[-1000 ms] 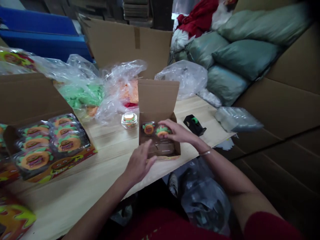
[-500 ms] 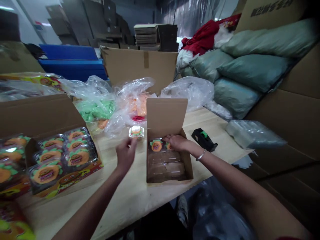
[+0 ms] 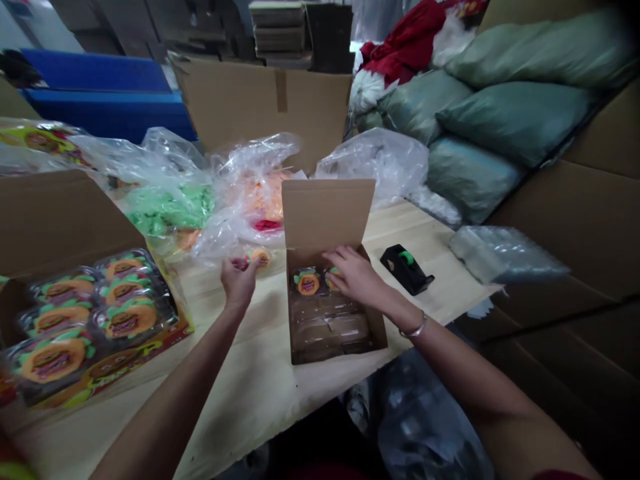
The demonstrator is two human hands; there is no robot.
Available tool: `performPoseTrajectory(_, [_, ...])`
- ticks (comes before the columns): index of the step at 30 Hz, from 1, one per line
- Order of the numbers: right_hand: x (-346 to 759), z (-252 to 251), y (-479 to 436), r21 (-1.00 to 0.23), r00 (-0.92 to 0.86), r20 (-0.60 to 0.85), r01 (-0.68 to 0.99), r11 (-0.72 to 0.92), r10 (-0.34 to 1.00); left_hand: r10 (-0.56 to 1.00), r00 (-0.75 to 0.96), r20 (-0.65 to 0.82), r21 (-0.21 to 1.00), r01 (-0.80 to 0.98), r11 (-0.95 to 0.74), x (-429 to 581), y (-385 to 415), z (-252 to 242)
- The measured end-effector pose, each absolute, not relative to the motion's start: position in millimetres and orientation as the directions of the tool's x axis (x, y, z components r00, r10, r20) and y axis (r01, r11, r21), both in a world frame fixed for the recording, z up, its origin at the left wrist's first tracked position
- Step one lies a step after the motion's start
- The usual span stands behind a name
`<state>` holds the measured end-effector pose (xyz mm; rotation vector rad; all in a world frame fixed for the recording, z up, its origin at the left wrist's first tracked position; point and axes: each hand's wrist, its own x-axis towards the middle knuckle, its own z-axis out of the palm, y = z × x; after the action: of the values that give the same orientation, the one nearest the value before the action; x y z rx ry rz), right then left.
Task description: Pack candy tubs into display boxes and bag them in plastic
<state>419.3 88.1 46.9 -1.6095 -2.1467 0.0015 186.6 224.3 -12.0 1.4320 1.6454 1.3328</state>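
Pale wooden planks make up the work table (image 3: 260, 387) that we look down on, with brown cardboard walls and stuffed grey-green sacks (image 3: 505, 113) closing in the far right.

Nearest to us, at the left edge, we see a printed display tray of clear-wrapped burger-shaped sweets (image 3: 85, 320) in orange and green, resting against a large brown carton. In the middle of the table sits a small open brown cardboard box (image 3: 330, 293) with its lid flap standing upright at the far side; a clear plastic insert lines its floor. Our right hand (image 3: 353, 275) reaches into the far end of that box, fingers curled over and pressing down on an orange-and-green burger sweet (image 3: 332, 277) that is mostly hidden under them. Just left of it in the same far row lies a second burger sweet (image 3: 307, 283), uncovered.

Our left hand (image 3: 239, 280) is out on the table just left of the box, fingertips pinched on a small clear-cased burger sweet (image 3: 260, 257); we cannot tell whether it is lifted off the wood.

Right of the box lies a black tape dispenser with a green core (image 3: 406, 268). Farther back we see crumpled clear plastic bags (image 3: 200, 193) holding green and orange pieces, then a tall open cardboard carton (image 3: 260, 100) and blue crates (image 3: 105, 93).
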Motion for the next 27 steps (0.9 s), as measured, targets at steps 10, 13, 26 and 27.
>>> performPoseTrajectory(10, [399, 63, 89, -0.920, -0.331, 0.205, 0.255, 0.297, 0.921, 0.896, 0.378, 0.232, 0.967, -0.190, -0.171, 194, 108, 25])
performPoseTrajectory(13, [409, 60, 74, -0.914, -0.431, 0.158, 0.276, 0.297, 0.889, 0.881, 0.403, 0.250, 0.964, -0.193, -0.185, 202, 91, 12])
performPoseTrajectory(26, [420, -1, 102, -0.646, -0.489, 0.083, 0.637, 0.421, 0.868, 0.954, 0.219, 0.206, 0.530, 0.794, -0.297, 190, 272, -48])
performPoseTrajectory(27, [419, -4, 103, -0.625, -0.520, 0.065, 0.644, 0.441, 0.852, 0.948, 0.238, 0.213, 0.494, 0.811, -0.314, 191, 281, -54])
